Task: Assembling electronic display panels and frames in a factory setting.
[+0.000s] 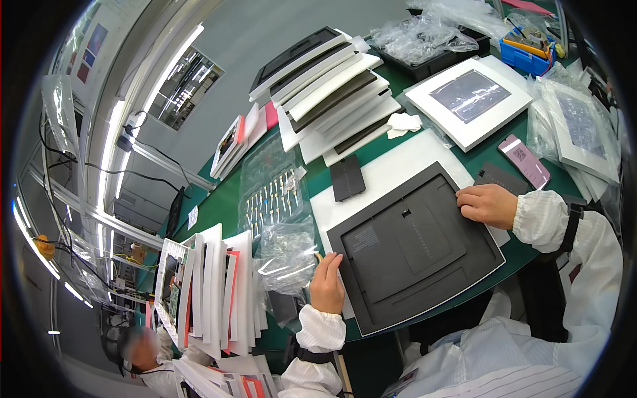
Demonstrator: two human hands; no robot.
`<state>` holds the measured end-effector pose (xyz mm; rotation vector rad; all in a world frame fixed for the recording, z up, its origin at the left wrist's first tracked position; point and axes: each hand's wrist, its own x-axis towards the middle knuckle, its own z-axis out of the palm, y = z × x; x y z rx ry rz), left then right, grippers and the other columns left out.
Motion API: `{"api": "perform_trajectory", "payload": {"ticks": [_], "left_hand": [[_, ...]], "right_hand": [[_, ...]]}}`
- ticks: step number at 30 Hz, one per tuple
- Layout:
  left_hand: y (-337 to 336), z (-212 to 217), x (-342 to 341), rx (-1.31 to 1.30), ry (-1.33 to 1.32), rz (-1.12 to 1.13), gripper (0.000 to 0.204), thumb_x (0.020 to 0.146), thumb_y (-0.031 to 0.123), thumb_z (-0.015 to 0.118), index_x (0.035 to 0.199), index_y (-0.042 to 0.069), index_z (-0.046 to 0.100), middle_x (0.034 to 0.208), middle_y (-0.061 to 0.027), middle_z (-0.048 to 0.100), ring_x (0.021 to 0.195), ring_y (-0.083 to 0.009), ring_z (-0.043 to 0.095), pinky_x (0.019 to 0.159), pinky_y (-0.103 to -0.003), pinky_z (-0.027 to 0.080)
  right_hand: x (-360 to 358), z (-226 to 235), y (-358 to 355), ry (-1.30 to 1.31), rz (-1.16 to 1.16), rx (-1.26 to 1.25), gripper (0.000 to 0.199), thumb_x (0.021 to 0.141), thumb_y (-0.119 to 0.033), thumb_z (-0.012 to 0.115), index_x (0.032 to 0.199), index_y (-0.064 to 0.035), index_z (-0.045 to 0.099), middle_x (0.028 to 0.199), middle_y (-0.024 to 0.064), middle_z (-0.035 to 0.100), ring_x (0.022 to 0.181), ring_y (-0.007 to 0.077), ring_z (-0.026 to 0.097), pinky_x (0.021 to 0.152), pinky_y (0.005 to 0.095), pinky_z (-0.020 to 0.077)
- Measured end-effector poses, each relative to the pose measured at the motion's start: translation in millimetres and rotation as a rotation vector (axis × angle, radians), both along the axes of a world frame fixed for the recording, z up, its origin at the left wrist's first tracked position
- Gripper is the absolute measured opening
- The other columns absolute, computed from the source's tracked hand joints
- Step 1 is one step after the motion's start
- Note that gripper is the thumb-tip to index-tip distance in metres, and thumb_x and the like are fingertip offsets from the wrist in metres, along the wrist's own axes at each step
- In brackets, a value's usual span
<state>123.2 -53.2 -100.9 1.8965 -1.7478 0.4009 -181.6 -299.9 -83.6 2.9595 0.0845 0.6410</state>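
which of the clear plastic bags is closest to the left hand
The crumpled clear bag just beside the left hand, at the near left of the dark panel. The flat bag of small metal parts lies farther back, and the other bags sit at the table's far end.

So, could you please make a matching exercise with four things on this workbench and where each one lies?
Things:
1. dark grey panel
2. pink phone
3. blue bin
4. small black plate

Places:
A. at the far edge of the green table, among clear bags
B. between both hands, right hand on its far corner, left hand by its near-left edge
C. beyond the right hand, beside a white framed sheet
D. on the white foam, just beyond the panel's far-left corner

Pairs: 1-B, 2-C, 3-A, 4-D
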Motion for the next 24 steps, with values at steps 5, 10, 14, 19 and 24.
{"api": "perform_trajectory", "payload": {"ticks": [5, 10, 14, 19, 24], "left_hand": [[-11, -4, -3, 0.001, 0.199, 0.095, 0.035, 0.076, -0.003, 0.057, 0.110, 0.000, 0.053, 0.105, -0.0152, 0.056, 0.095, -0.0293, 0.057, 0.077, -0.033, 0.049], [-21, -14, -6, 0.076, 0.523, 0.237, 0.040, 0.080, 0.008, 0.059, 0.116, -0.001, 0.047, 0.113, -0.0182, 0.050, 0.106, -0.0332, 0.049, 0.088, -0.038, 0.041], [-19, -24, -8, 0.051, 0.565, 0.197, 0.041, 0.082, 0.010, 0.057, 0.119, -0.001, 0.044, 0.117, -0.0187, 0.047, 0.111, -0.0338, 0.045, 0.094, -0.039, 0.036], [-22, -31, -7, 0.044, 0.452, 0.134, 0.041, 0.085, 0.011, 0.053, 0.122, -0.001, 0.042, 0.123, -0.0207, 0.042, 0.119, -0.0371, 0.036, 0.101, -0.043, 0.027], [-21, -26, -4, 0.063, 0.408, 0.132, 0.043, 0.084, 0.010, 0.054, 0.123, -0.001, 0.041, 0.123, -0.0220, 0.041, 0.118, -0.0373, 0.036, 0.100, -0.043, 0.028]], "right_hand": [[1, 4, 4, 0.010, -0.134, 0.218, 0.013, 0.068, 0.004, 0.056, 0.080, -0.0020, 0.052, 0.091, 0.0089, 0.054, 0.084, 0.0235, 0.057, 0.070, 0.0301, 0.0491], [14, 5, 24, -0.093, -0.375, 0.533, 0.017, 0.076, 0.002, 0.055, 0.093, -0.0018, 0.055, 0.096, 0.0107, 0.051, 0.089, 0.0275, 0.055, 0.080, 0.0347, 0.0457], [21, -4, 24, -0.025, -0.518, 0.607, 0.028, 0.078, -0.003, 0.058, 0.106, -0.0018, 0.051, 0.102, 0.0146, 0.049, 0.093, 0.0308, 0.054, 0.082, 0.0353, 0.0450], [42, 8, 28, -0.066, -0.482, 0.331, 0.031, 0.076, -0.005, 0.062, 0.106, -0.0029, 0.053, 0.104, 0.0147, 0.052, 0.097, 0.0302, 0.051, 0.086, 0.0346, 0.0420], [81, 11, 24, 0.033, -0.272, 0.706, 0.028, 0.077, -0.003, 0.061, 0.104, -0.0013, 0.055, 0.095, 0.0114, 0.058, 0.097, 0.0274, 0.052, 0.085, 0.0351, 0.0421]]}}
